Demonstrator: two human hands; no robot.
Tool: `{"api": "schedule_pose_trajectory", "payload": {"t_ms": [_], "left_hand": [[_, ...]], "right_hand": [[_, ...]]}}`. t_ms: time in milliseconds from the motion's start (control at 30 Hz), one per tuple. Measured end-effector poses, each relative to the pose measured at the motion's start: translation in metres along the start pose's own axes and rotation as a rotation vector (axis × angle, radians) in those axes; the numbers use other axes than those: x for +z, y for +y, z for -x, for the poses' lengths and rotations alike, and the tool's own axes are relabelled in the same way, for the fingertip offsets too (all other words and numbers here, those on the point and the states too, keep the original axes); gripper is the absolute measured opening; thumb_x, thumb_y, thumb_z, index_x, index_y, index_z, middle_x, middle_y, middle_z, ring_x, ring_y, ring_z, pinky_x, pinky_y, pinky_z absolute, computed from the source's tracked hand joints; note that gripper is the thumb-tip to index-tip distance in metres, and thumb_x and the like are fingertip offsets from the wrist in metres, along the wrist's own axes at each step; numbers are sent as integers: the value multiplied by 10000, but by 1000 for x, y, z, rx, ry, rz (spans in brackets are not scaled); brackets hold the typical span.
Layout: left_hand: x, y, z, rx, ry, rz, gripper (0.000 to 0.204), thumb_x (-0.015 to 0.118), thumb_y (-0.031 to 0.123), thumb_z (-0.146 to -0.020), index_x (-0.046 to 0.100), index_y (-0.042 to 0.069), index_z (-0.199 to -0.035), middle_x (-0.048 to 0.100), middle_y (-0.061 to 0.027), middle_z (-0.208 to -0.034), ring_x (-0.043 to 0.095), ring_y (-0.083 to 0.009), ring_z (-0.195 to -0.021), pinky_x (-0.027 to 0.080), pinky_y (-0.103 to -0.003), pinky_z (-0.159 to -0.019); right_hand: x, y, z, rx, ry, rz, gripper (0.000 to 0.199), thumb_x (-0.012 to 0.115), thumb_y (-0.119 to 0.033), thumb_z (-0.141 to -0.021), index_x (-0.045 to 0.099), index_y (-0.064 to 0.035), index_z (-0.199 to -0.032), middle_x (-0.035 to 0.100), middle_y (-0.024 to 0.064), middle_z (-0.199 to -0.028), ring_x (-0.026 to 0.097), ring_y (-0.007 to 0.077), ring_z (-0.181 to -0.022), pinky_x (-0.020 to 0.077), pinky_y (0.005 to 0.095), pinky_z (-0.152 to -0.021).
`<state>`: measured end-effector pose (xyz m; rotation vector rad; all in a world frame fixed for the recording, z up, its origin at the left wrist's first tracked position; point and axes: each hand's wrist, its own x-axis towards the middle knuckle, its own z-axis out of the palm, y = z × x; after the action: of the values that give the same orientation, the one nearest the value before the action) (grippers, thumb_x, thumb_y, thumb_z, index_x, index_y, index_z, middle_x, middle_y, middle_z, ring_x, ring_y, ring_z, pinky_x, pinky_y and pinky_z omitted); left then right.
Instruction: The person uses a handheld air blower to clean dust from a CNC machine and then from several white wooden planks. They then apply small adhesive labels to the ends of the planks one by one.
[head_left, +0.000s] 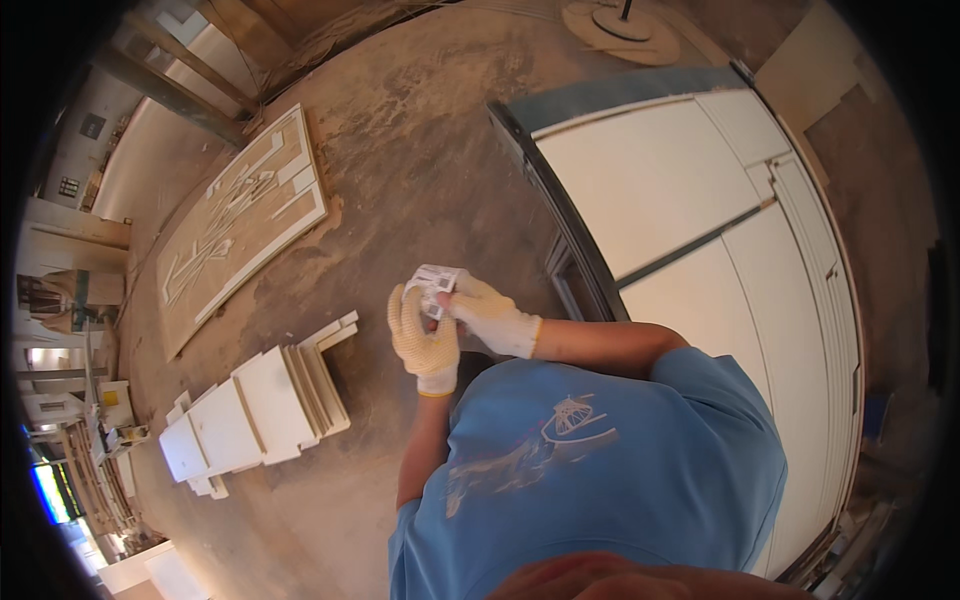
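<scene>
Both my hands wear cream knitted gloves and meet in front of my chest. My left hand (pixel 422 337) and my right hand (pixel 492 312) together hold a small folded piece of white paper or sanding sheet (pixel 434 280) with dark markings. The fingers of both hands pinch its edges. Beneath the hands is the dusty concrete floor (pixel 420 170). My blue shirt fills the lower middle of the view.
Large white door panels (pixel 690 220) lie on a dark frame to the right. A stack of white boards (pixel 262 408) sits on the floor at lower left. A carved wooden panel (pixel 240 225) lies farther left. A round wooden base (pixel 620 30) stands at top.
</scene>
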<state>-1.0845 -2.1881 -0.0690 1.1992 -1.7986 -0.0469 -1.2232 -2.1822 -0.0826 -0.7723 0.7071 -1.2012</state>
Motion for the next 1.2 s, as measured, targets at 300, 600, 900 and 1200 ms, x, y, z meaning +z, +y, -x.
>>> {"api": "schedule_pose_trajectory", "payload": {"t_ms": [300, 600, 900, 1200], "left_hand": [[78, -148, -197, -430, -350, 371, 573, 778, 199, -921, 554, -14, -1403, 648, -185, -1329, 693, -324, -1106, 565, -408, -932], [282, -246, -424, -1332, -1262, 1397, 451, 560, 261, -1078, 525, 42, -1471, 650, -139, -1326, 664, -284, -1175, 587, -447, -923], [483, -236, -608, -636, -1179, 981, 345, 552, 240, -1103, 638, 3, -1338, 707, -102, -1229, 704, -256, -1090, 587, -405, -912], [664, -210, -737, -1144, -1211, 1259, 360, 577, 250, -1092, 622, 18, -1364, 701, -124, -1271, 685, -265, -1165, 563, -435, -977]], "right_hand": [[-53, -76, -277, 30, -41, 318, 331, 619, -150, -990, 627, -12, -1292, 728, 121, -1095, 703, 164, -879, 571, 319, -749], [-158, -181, -421, -68, 150, 1059, 355, 681, -179, -839, 668, -93, -1184, 658, 165, -1157, 653, 413, -1133, 519, 489, -961], [-284, -270, -586, -91, 485, 709, 447, 738, -208, -870, 592, -60, -1267, 684, 218, -1194, 659, 411, -1164, 526, 449, -968], [-426, -371, -703, -230, 561, 756, 610, 704, -115, -902, 507, -67, -1477, 667, 211, -1300, 645, 390, -1242, 522, 444, -1035]]}}
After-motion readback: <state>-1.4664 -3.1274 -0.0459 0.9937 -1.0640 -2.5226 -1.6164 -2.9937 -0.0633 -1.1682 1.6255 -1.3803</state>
